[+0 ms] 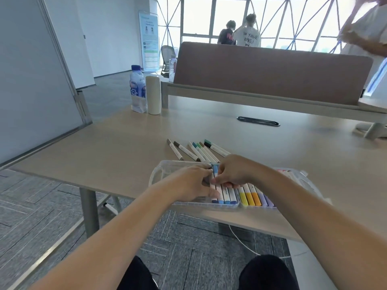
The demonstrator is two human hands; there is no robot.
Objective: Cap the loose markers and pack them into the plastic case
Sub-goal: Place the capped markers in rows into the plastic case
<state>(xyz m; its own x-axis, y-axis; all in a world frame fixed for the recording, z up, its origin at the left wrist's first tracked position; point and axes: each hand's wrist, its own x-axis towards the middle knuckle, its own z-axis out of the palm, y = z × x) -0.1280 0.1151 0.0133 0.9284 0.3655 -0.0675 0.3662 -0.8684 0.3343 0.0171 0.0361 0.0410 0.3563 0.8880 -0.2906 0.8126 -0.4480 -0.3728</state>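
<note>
Two sets of fingers [217, 181] meet over the plastic case [159, 170]: left hand [192, 183] and right hand [232, 172] are both curled, seemingly pinching the end marker [214, 200] of the packed row [251, 197] of blue, yellow, orange and lilac ones. Left of that row the case looks unfilled. Just beyond the case, seven or so loose markers [196, 151] lie on the desk [104, 147], apparently capped, so I judge the job past halfway. Far beyond the case to the left stand a bottle [137, 88] and a pale cylinder [154, 95], well clear of the work.
</note>
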